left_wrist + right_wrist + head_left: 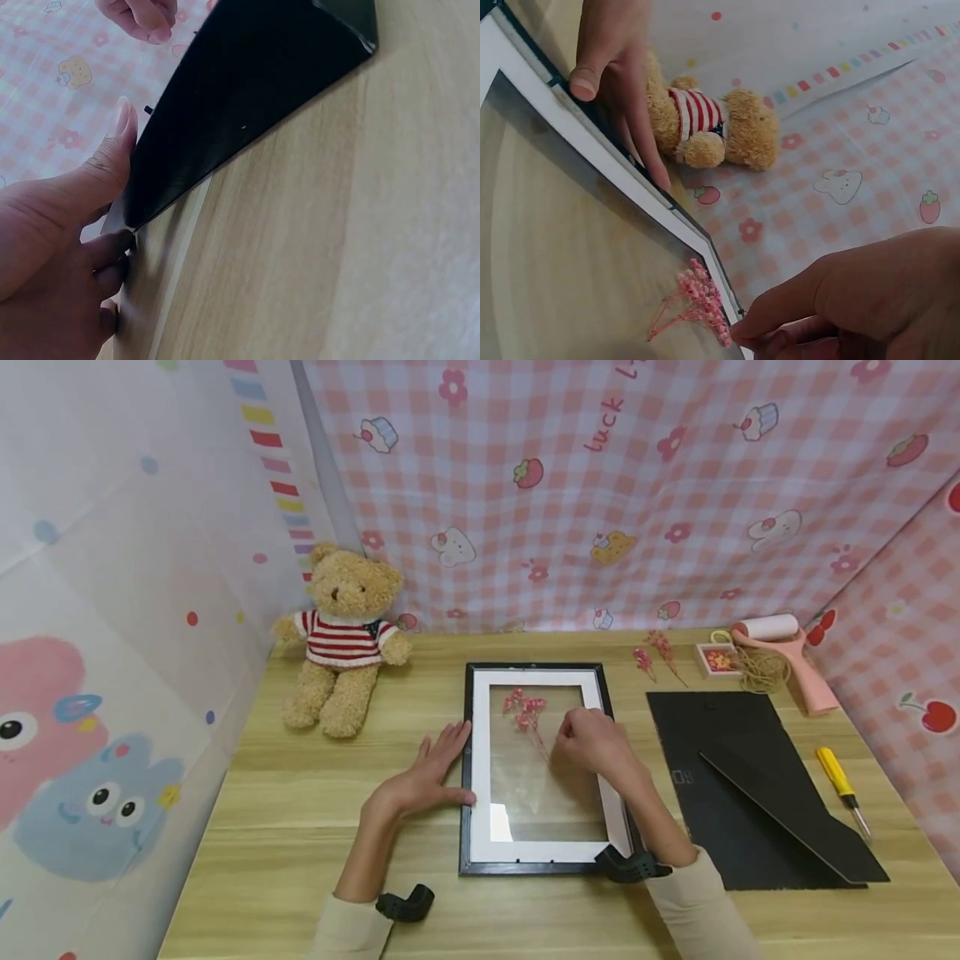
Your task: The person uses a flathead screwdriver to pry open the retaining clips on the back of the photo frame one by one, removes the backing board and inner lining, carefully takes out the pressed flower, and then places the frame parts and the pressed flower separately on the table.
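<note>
A black picture frame (467,760) with a white mat and glass lies flat on the wooden table. A pink dried flower sprig (525,706) lies on the glass near the top. My left hand (427,772) rests against the frame's left edge, fingers straight on the table and thumb on the black rim (247,97). My right hand (592,743) hovers over the glass with curled fingers, whose tips meet at the flower sprig (705,300). The right wrist view shows my right hand (840,300) at the lower right and my left hand (615,67) on the frame's edge (592,142).
A teddy bear (345,635) in a striped jumper sits at the back left. Right of the frame lies a black backing board (750,785) with its stand, then a yellow screwdriver (840,781). At the back right are a pink roller (787,652), twine (761,670), a small box (717,660) and loose sprigs (656,656). Cloth walls enclose the table.
</note>
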`<state>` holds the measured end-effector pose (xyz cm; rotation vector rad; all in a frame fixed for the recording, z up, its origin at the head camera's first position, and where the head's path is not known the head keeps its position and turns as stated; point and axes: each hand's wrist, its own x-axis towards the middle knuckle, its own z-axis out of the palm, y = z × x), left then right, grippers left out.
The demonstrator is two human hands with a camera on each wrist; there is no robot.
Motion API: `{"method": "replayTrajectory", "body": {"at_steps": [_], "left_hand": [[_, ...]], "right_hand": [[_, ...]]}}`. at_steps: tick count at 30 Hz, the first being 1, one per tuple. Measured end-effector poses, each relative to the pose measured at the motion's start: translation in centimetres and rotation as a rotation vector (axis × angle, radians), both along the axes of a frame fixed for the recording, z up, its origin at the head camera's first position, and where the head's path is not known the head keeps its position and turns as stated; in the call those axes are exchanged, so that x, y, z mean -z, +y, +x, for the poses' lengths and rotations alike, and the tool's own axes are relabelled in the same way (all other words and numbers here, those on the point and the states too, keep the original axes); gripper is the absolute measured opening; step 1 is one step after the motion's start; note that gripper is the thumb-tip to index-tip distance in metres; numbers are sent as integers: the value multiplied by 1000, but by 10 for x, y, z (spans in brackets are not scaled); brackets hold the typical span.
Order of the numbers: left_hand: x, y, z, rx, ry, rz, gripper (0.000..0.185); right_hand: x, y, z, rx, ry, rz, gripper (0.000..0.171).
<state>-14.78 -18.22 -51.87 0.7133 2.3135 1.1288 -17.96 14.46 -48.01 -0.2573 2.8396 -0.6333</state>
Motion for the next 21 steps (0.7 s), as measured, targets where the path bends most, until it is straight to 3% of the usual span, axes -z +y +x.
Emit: {"method": "replayTrajectory", "body": {"at_steps": [4, 5, 8, 11, 12, 14, 16, 18, 21], "left_hand": [[1, -2, -1, -9, -7, 9, 123], [1, -2, -1, -9, -7, 12, 123], [1, -1, -2, -5, 5, 17, 122], [0, 0, -3, -1, 15, 17, 122], [0, 0, -3, -1, 17, 12, 122], [-4, 1, -2, -6, 11, 2, 120], [-7, 3, -2, -7, 3, -4, 120], [-7, 3, -2, -8, -4, -7, 120], [-1, 1, -2, -10, -9, 4, 122]], "right_hand": [[-31, -19, 13, 18, -49, 19, 11], [-31, -23, 15, 13, -46, 31, 11], [-15, -30, 14, 20, -1, 60, 14], [15, -28, 6, 26, 82, 93, 28], [26, -26, 2, 28, 93, 96, 31], [31, -23, -3, 14, 72, 83, 36], [17, -21, -1, 18, 0, 46, 29], [17, -9, -4, -3, -36, -49, 25], [-20, 2, 0, 28, -97, -179, 16]]}}
